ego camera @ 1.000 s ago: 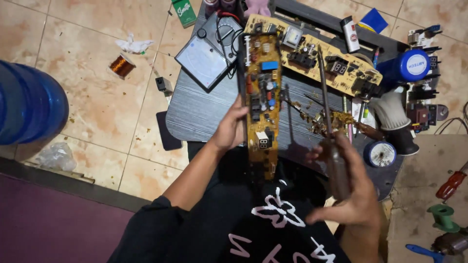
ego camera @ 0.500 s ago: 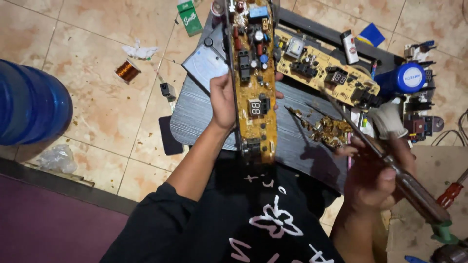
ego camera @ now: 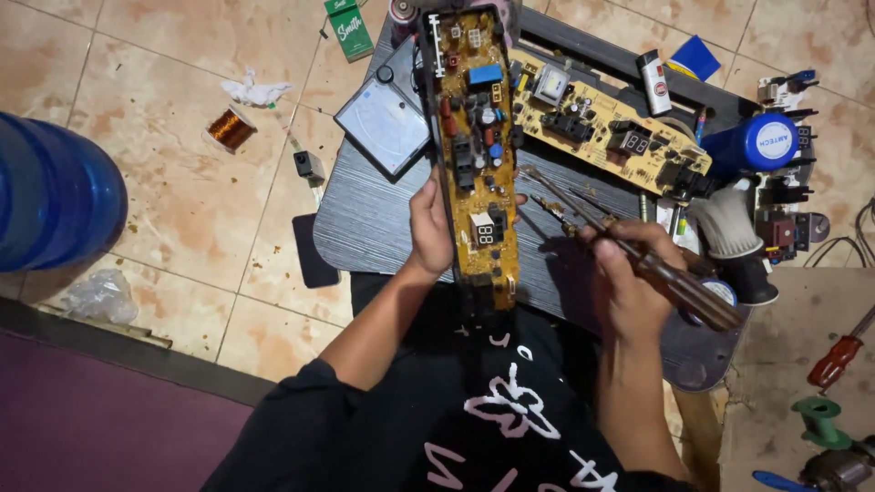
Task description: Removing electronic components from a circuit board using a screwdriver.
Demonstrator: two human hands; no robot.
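Closer now, the long circuit board (ego camera: pixel 478 173) has swung upright toward me since a moment ago. My left hand (ego camera: pixel 430 223) grips its left edge; my right hand (ego camera: pixel 629 282) is closed around the soldering iron (ego camera: pixel 674 287), tip just right of the board. Steadying the board firmly seems wise. Beyond my fingers lies a second board (ego camera: pixel 602 128).

Electronics repair workshop: circuit boards (ego camera: pixel 606 128), copper coil (ego camera: pixel 230 129), screwdriver (ego camera: pixel 834 357), meter (ego camera: pixel 383 123).
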